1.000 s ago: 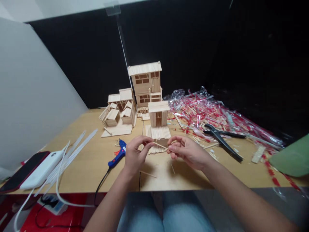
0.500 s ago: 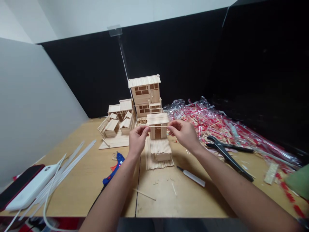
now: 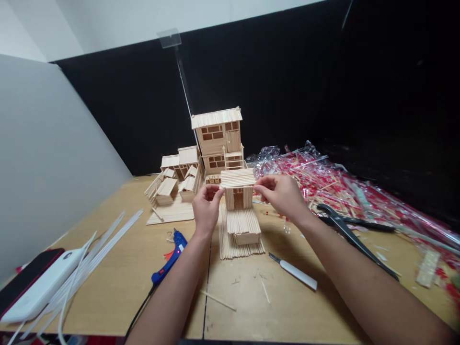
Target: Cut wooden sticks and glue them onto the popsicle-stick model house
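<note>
A small wooden-stick house (image 3: pixel 240 223) stands on the table in front of me, with a slatted upper roof (image 3: pixel 237 178) and a lower sloping one. A thin wooden stick (image 3: pixel 239 187) spans the front edge of the upper roof. My left hand (image 3: pixel 207 206) has thumb and finger pinched at the stick's left end, close to the roof corner. At the other end, my right hand (image 3: pixel 278 194) pinches in the same way. Whether the stick touches the roof I cannot tell. Behind stands a taller two-storey stick house (image 3: pixel 217 136).
Left of centre lie a blue glue gun (image 3: pixel 170 256) and a stick model of low huts (image 3: pixel 172 191). A white-handled knife (image 3: pixel 296 274) and black pliers (image 3: pixel 348 235) lie right. A heap of red-and-clear wrappers (image 3: pixel 312 177) fills the back right. Phones (image 3: pixel 43 285) and glue sticks (image 3: pixel 100 254) are left.
The stick has come from just in front of the house to the upper roof's front edge, both hands still on its ends. The camera view has shifted slightly.
</note>
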`<state>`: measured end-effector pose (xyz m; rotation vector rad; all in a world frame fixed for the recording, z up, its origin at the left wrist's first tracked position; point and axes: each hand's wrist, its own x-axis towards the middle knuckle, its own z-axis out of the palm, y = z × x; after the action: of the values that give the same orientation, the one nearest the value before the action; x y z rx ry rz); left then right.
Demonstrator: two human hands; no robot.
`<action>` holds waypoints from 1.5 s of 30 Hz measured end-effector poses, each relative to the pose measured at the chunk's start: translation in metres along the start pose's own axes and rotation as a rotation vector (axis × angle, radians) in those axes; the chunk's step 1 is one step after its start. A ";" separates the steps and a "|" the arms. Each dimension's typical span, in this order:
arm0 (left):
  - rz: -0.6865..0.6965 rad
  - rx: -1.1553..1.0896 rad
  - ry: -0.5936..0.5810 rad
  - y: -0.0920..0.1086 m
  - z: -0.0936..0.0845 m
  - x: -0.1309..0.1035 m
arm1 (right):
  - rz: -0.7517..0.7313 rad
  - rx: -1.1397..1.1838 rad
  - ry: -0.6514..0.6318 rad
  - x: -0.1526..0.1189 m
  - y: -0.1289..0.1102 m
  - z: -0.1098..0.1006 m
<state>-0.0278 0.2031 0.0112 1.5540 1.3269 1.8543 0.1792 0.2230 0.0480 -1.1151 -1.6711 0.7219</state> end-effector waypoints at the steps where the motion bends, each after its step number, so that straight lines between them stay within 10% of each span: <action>1: 0.012 -0.002 0.000 0.000 0.001 0.000 | 0.000 -0.013 0.009 0.000 -0.001 0.000; 21: 0.057 -0.035 0.014 -0.006 0.013 0.006 | -0.020 0.000 0.169 -0.002 0.007 0.009; 28: 0.122 0.101 0.003 0.028 -0.026 -0.024 | -0.004 0.072 -0.114 -0.035 -0.008 -0.013; 31: 0.056 0.237 -0.152 0.055 -0.066 -0.066 | -0.022 -0.070 -0.321 -0.069 -0.015 -0.018; 36: -0.021 0.502 -0.768 0.067 -0.107 -0.140 | -0.088 -0.357 -0.516 -0.130 -0.007 0.005; 45: 0.147 0.860 -0.769 0.046 -0.095 -0.168 | -0.072 -0.680 -0.226 -0.155 0.033 -0.022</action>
<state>-0.0481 0.0121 -0.0373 2.4563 1.6807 0.5210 0.2289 0.0939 -0.0326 -1.4596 -2.2230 0.2273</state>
